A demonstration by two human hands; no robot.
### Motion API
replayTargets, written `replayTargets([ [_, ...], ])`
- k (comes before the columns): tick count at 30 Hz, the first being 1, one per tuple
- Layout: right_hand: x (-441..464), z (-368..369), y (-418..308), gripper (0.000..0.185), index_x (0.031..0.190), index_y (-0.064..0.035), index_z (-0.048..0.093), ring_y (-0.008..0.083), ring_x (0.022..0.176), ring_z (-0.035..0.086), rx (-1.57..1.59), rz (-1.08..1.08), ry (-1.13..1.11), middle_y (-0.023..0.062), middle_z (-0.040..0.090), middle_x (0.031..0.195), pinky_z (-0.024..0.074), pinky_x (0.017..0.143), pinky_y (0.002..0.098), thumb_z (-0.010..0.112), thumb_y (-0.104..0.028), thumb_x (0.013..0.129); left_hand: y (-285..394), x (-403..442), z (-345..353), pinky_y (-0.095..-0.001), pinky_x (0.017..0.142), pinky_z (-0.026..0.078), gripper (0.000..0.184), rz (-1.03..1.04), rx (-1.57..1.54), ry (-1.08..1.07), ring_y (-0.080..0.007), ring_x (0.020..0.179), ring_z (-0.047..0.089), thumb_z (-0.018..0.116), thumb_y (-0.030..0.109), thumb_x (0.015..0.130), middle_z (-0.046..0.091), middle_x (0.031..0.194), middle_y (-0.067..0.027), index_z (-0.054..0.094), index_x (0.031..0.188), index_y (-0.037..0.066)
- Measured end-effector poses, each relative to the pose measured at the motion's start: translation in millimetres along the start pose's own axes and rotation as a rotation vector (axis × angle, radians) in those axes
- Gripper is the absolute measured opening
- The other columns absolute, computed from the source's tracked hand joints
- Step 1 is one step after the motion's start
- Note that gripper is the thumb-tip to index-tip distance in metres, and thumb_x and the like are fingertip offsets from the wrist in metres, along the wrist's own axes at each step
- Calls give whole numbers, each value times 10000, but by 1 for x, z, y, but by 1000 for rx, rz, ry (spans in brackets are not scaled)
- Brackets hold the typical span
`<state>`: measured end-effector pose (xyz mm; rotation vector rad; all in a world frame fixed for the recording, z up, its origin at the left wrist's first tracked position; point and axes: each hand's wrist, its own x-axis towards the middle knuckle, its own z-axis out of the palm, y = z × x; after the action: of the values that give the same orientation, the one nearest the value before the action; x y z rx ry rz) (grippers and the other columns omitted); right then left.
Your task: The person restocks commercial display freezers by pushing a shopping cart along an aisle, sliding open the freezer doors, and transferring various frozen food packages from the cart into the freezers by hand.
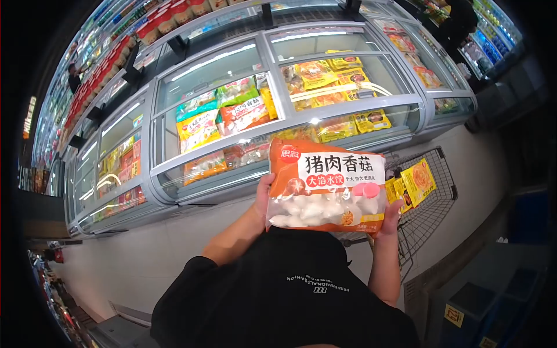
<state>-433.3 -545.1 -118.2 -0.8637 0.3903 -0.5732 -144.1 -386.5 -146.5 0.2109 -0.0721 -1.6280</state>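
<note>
An orange and white bag of frozen dumplings (326, 184) is held up in front of my chest, its printed front facing me. White dumplings show through the clear lower part. My left hand (264, 194) grips the bag's left edge, fingers mostly behind it. At the opposite lower corner, my right hand (392, 217) holds the bag with the thumb at the edge. Beyond the bag stands a glass-topped chest freezer (214, 156) with bagged food inside. Right of my right hand is a wire shopping cart (444, 194) with yellow packages (416, 182) in it.
More freezer sections curve away at left (110, 168) and right (432, 64). Above them runs a shelf of red-lidded tubs (165, 22). Dark bins with a price tag (454, 315) stand at lower right. Two people are in the distance, one at far left, one at upper right.
</note>
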Motion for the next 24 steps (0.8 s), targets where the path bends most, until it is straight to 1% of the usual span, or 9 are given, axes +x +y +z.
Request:
replayTargets([
  [1, 11, 13, 11, 1196, 1579, -24, 237, 316, 1405, 451, 63, 46, -40, 167, 386, 1576, 397, 1151, 491, 518, -872, 784, 11, -16, 1, -570, 1098, 431, 821, 52, 52, 125, -387, 1238, 589, 588, 562, 840, 593, 1375, -193, 443, 1485, 77],
  [4, 44, 65, 59, 1167, 1577, -29, 263, 320, 1412, 442, 324, 165, -94, 164, 382, 1585, 376, 1164, 498, 498, -869, 800, 51, -72, -13, -531, 1102, 435, 802, 147, 49, 61, -385, 1251, 584, 634, 462, 849, 553, 1429, -208, 417, 1496, 42],
  [8, 73, 118, 127, 1121, 1575, -55, 280, 352, 1414, 439, 546, 257, -165, 178, 398, 1572, 385, 1152, 524, 448, -868, 822, 87, -139, -54, -530, 1095, 441, 814, 169, -23, -23, -378, 1249, 586, 663, 462, 820, 566, 1419, -200, 437, 1483, 46],
  [12, 92, 154, 161, 932, 1523, -35, 365, 367, 1347, 511, 520, 360, -211, 189, 487, 1493, 419, 1131, 527, 717, -578, 853, 109, -193, -85, -531, 1084, 452, 822, 307, -59, 32, -371, 1245, 588, 672, 517, 818, 578, 1406, -194, 459, 1472, 68],
  [15, 110, 163, 166, 830, 1484, -8, 410, 370, 1277, 575, 399, 546, -211, 207, 559, 1409, 461, 1102, 516, 770, -242, 773, 112, -215, -97, -569, 1013, 496, 827, 437, -130, 216, -396, 1202, 605, 602, 650, 874, 585, 1392, -178, 457, 1473, 99],
  [18, 138, 184, 161, 810, 1451, 16, 442, 370, 1225, 615, 294, 624, -197, 218, 601, 1347, 493, 1073, 505, 718, -83, 696, 130, -222, -111, -564, 1040, 476, 815, 470, -42, 102, -383, 1253, 574, 604, 634, 881, 562, 1422, -173, 448, 1482, 107],
  [19, 150, 191, 159, 799, 1448, 17, 445, 366, 1227, 615, 292, 646, -218, 218, 599, 1349, 493, 1074, 500, 723, -76, 705, 132, -222, -105, -559, 1029, 490, 772, 523, -101, 292, -379, 1240, 589, 584, 589, 918, 565, 1418, -178, 432, 1492, 96],
  [22, 187, 205, 162, 761, 1441, 21, 451, 355, 1230, 616, 297, 728, -287, 214, 598, 1350, 491, 1079, 489, 730, -53, 737, 152, -221, -93, -560, 1030, 493, 732, 573, -66, 508, -375, 1235, 596, 577, 534, 944, 564, 1418, -183, 422, 1495, 78],
  [24, 213, 213, 166, 728, 1435, 25, 456, 349, 1231, 618, 317, 799, -309, 209, 601, 1348, 489, 1083, 486, 723, -38, 761, 162, -232, -103, -538, 1041, 494, 683, 562, -43, 428, -371, 1250, 587, 592, 462, 952, 555, 1415, -206, 431, 1477, 56],
])
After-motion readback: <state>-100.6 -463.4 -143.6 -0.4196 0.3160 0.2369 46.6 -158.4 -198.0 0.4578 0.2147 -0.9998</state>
